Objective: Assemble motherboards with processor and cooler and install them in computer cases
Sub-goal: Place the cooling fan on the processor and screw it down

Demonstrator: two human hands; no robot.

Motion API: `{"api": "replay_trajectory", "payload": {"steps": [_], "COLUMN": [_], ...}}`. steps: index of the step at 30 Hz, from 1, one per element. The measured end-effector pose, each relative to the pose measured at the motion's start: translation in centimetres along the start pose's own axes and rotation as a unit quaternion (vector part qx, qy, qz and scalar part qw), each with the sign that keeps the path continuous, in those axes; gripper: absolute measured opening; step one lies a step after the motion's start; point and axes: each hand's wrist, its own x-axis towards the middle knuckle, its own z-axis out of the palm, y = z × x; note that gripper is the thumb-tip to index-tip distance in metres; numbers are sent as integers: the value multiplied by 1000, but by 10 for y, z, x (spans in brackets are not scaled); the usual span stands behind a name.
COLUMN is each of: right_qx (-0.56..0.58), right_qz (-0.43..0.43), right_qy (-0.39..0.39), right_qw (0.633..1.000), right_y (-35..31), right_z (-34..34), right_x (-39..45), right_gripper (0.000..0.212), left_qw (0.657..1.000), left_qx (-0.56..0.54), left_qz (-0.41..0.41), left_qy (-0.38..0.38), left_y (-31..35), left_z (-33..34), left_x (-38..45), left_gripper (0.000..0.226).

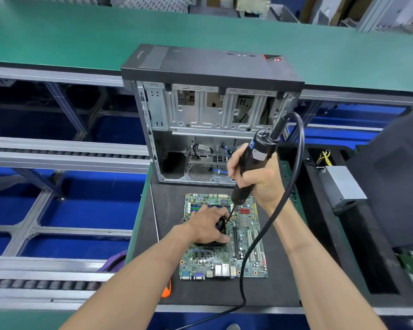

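A green motherboard (246, 258) lies flat on the black mat in front of me. My left hand (206, 226) grips the black cooler (221, 226) that sits on the board, covering most of it. My right hand (255, 179) grips a black electric screwdriver (250, 160) held nearly upright, its bit down at the cooler's right corner. The screwdriver's black cable (267, 225) loops over my right forearm and runs down across the board. An open computer case (210, 129) stands just behind the board, its bare metal inside facing me.
A black mat (167, 210) covers the workbench under the board. A grey power supply (343, 186) with yellow wires lies at the right. A green conveyor belt (81, 36) runs behind the case. Roller tracks (65, 153) lie to the left. An orange object (166, 289) sits at the mat's front left.
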Motion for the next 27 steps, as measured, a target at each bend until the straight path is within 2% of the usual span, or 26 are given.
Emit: {"api": "replay_trajectory", "payload": {"steps": [12,27], "right_qx": [-45,-22], "right_qz": [9,-8], "right_qy": [26,29], "right_qw": [999,999], "right_y": [-4,3], "right_z": [8,-2], "right_x": [2,2], "right_gripper": [29,28], "left_qw": [1000,1000], "left_qx": [22,13], "left_qz": [-2,-2], "left_qy": [-1,-4], "left_y": [3,1], "left_z": [-1,0], "left_x": [0,1], "left_gripper": [45,47]}}
